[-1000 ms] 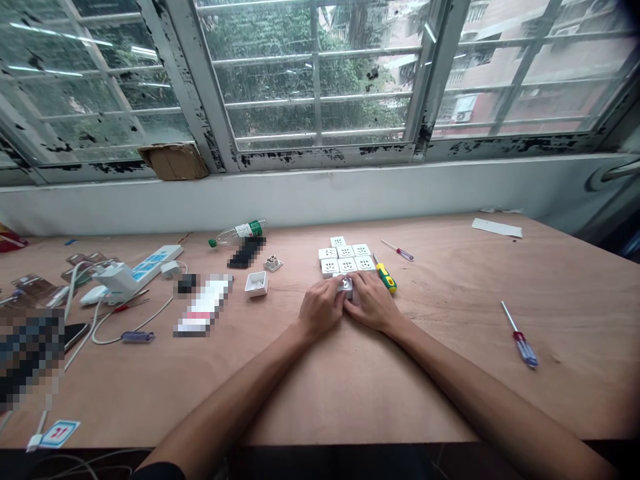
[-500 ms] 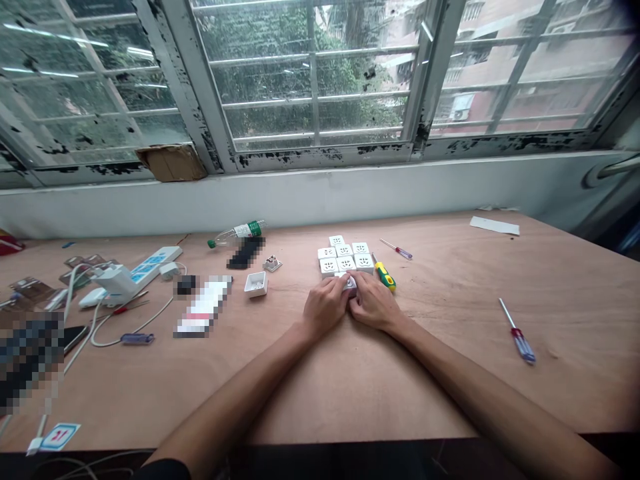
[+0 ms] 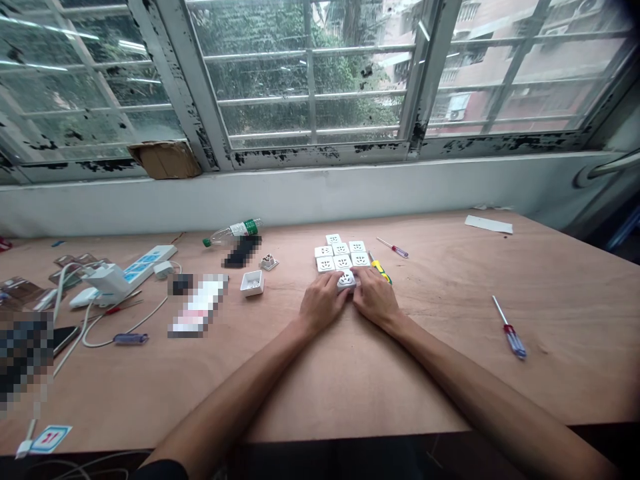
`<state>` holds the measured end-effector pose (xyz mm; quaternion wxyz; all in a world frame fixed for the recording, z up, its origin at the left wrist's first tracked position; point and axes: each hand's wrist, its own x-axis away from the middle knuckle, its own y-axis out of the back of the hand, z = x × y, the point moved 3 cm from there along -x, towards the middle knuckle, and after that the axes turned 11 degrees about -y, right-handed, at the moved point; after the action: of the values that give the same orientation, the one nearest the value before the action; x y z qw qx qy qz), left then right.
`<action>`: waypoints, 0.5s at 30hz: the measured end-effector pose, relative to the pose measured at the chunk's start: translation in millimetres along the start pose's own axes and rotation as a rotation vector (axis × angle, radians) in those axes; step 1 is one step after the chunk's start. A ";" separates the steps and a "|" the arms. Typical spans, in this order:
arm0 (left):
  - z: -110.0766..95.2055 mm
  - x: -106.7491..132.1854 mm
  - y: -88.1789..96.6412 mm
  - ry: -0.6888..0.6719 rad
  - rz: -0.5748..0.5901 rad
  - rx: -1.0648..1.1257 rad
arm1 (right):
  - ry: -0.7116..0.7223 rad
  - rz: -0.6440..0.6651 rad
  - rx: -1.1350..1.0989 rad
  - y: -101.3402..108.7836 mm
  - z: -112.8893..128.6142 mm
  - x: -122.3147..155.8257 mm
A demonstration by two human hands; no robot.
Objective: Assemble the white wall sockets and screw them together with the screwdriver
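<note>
A white wall socket (image 3: 345, 281) lies face up on the wooden table, between my two hands. My left hand (image 3: 323, 301) presses its bent fingers and thumb along the socket's left side. From the other side, my right hand (image 3: 376, 295) grips the right edge with curled fingers. Several more white sockets (image 3: 342, 262) sit in close rows just behind the held one. A yellow-and-green screwdriver (image 3: 381, 269) lies beside them, its handle end partly behind my right hand.
At the back is a thin screwdriver (image 3: 394, 247); another screwdriver (image 3: 511, 331) lies far right. Left of my hands are an open white box (image 3: 253, 283), a socket part (image 3: 269, 261) and a plastic bottle (image 3: 234, 232). Farther left stands a power strip (image 3: 149, 264) with cables.
My fingers have moved off the top of the front socket to its sides, so its face now shows. The view has shifted slightly.
</note>
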<state>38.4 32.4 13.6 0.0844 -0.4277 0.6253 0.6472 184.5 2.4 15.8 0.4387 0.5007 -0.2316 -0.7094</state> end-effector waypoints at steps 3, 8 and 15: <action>1.7 0.5 -2.0 0.022 0.011 0.022 | -0.008 -0.005 0.003 0.1 0.7 0.0; 0.3 -1.0 -3.2 0.046 0.039 0.025 | -0.064 -0.050 0.050 2.0 0.8 0.1; -0.4 -2.1 -2.3 0.152 -0.004 0.149 | -0.135 -0.005 0.095 -0.4 0.1 1.4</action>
<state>41.4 33.4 13.3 0.0695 -0.4694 0.6755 0.5644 184.1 1.3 14.8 0.3958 0.4725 -0.2930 -0.7310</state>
